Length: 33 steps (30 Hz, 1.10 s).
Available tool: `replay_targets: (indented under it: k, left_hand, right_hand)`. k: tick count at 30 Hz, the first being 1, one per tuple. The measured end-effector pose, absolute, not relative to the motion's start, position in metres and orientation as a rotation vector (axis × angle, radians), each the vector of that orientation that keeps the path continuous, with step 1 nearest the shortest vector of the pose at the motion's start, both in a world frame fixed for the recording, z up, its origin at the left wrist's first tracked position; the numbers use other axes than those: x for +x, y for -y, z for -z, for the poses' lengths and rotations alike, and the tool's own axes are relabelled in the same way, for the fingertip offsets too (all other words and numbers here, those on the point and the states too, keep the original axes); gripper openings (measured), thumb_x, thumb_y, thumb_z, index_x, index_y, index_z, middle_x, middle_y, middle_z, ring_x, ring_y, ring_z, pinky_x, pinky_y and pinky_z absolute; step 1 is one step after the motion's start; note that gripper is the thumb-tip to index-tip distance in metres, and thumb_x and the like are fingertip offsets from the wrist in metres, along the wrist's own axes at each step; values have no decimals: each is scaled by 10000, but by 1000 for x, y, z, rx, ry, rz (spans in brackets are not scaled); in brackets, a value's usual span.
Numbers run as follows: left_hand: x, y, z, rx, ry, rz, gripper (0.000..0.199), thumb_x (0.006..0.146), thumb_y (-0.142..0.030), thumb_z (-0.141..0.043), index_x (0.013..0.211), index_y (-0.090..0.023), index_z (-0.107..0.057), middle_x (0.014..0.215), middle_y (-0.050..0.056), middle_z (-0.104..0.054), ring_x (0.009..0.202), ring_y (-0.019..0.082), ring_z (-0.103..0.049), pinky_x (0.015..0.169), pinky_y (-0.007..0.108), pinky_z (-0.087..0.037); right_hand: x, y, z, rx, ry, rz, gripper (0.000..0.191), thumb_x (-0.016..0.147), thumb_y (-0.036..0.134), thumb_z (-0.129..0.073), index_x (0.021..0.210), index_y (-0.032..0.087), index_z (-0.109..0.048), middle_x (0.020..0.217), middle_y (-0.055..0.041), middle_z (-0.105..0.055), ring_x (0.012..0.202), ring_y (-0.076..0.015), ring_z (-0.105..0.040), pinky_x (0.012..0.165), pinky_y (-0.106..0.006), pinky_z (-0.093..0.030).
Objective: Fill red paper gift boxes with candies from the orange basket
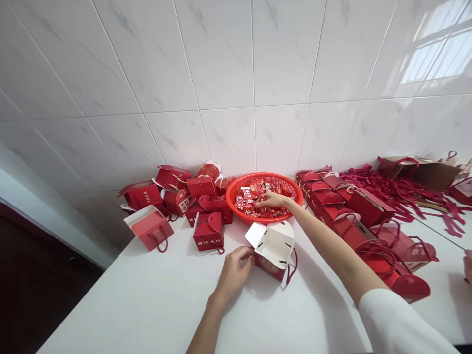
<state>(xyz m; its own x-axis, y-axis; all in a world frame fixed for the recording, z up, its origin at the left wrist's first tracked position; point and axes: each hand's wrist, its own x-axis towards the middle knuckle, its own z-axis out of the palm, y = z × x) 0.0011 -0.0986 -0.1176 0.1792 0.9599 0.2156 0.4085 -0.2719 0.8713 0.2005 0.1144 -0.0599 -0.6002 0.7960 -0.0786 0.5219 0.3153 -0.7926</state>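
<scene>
A small red gift box (271,265) stands on the white table with its top open, showing a white inside and a dark red cord handle. My left hand (236,270) grips its left side, thumb and fingers curled at the corner. My right hand (275,200) reaches over the box into a red plastic basket (231,209), fingers apart and touching the wrapped candies (254,194) there. Whether a candy lies under those fingertips is hidden.
Closed red boxes (208,231) cluster left of the basket, near an open one (149,228). More boxes (350,231) line the right. Behind them lie dark red ribbons (363,179) and a cardboard box (435,172). Another person's hand (468,265) shows at the right edge.
</scene>
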Motion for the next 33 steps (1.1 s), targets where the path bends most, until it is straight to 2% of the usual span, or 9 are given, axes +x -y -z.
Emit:
replay_targets:
  k: [3,7,13,18,22,24,26,30,33]
  left_hand:
    - [0,99,119,1803,-1302,-1021,219,885,-263,-497,837,-186,-696,865,64,-716,832,211,-663,758,308,-495]
    - [-1,100,121,1825,-1314,-993,220,887,-246,-490,851,-190,-699,870,57,-712,812,201,-651,742,299,-478]
    - [-2,100,123,1862,-1326,-969,233,904,-241,-477,866,-193,-701,886,54,-714,826,199,-645,749,294,-468]
    - [-2,100,123,1871,-1306,-959,242,902,-219,-467,876,-192,-707,904,60,-720,832,201,-649,746,290,-469]
    - [-1,101,122,1872,-1307,-940,241,888,-197,-465,855,-194,-704,882,52,-714,814,194,-643,741,283,-461]
    - [-1,101,122,1875,-1306,-946,233,878,-188,-471,842,-194,-701,869,49,-712,804,191,-639,738,279,-460]
    - [-1,100,123,1876,-1302,-954,232,874,-183,-472,841,-196,-701,869,48,-715,804,191,-641,740,276,-462]
    - [-3,100,124,1881,-1291,-944,250,884,-189,-462,876,-199,-711,906,58,-723,843,200,-656,768,283,-470]
    - [-3,101,124,1886,-1299,-934,252,883,-191,-457,870,-198,-708,899,60,-717,839,202,-653,761,284,-468]
  right_hand:
    - [201,-118,65,-1176,2285,-1215,392,824,543,-673,815,159,-750,673,-21,-684,537,-124,-549,524,-247,-445]
    - [201,-121,70,-1159,2303,-1217,428,817,569,-665,838,152,-757,657,-32,-693,538,-135,-565,517,-249,-444]
    - [198,-120,71,-1107,2345,-1108,354,713,440,-783,931,162,-761,810,-34,-724,689,-167,-624,615,-254,-469]
    - [186,-120,63,-1148,2387,-987,443,619,387,-849,1001,192,-737,868,-20,-709,831,-213,-642,728,-270,-470]
    - [157,-119,64,-1204,2410,-952,262,605,332,-858,770,186,-715,698,-11,-650,722,-207,-614,657,-271,-441]
    - [141,-118,66,-1219,2396,-963,186,604,239,-838,652,177,-670,609,-6,-604,651,-191,-586,607,-269,-423]
    - [131,-117,66,-1220,2353,-974,174,578,150,-816,622,173,-650,586,-2,-590,630,-181,-575,586,-264,-417]
    - [143,-118,52,-1182,2177,-972,119,656,186,-754,751,162,-686,710,-16,-651,690,-164,-582,601,-248,-437]
    - [169,-118,38,-1151,2055,-993,180,744,254,-668,886,147,-699,803,-32,-677,705,-144,-571,623,-244,-451]
